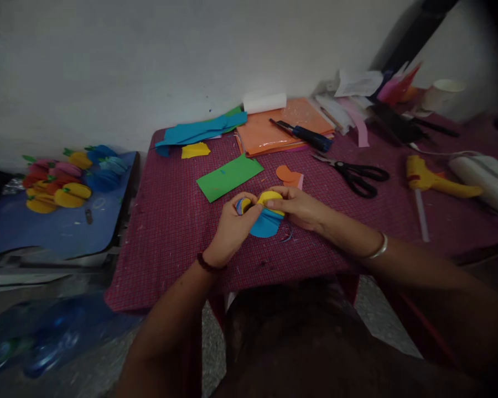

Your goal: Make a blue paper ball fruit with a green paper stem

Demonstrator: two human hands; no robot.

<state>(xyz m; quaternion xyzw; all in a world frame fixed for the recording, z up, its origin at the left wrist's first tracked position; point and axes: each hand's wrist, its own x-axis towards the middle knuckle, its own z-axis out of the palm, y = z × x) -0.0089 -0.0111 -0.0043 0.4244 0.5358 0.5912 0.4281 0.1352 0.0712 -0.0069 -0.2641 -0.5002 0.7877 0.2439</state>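
Note:
Between both hands is a yellow paper piece (273,197) with a rounded edge. My right hand (307,210) pinches it at the right, fingers behind and thumb in front. My left hand (228,232) is closed on its left side, and a curled stack of coloured paper (241,206) with blue and yellow edges shows between those fingers. A blue paper piece (266,225) lies or hangs just below the yellow one; whether it is joined to it I cannot tell. Orange paper rounds (286,174) rest on the table behind my right hand.
On the red checked tabletop (161,232) are a green paper strip (230,177), a yellow scrap (195,150), blue strips (203,130), scissors (352,171), a cutter knife (307,135) and a yellow glue gun (440,179). Finished paper shapes (70,179) sit on a blue board at left.

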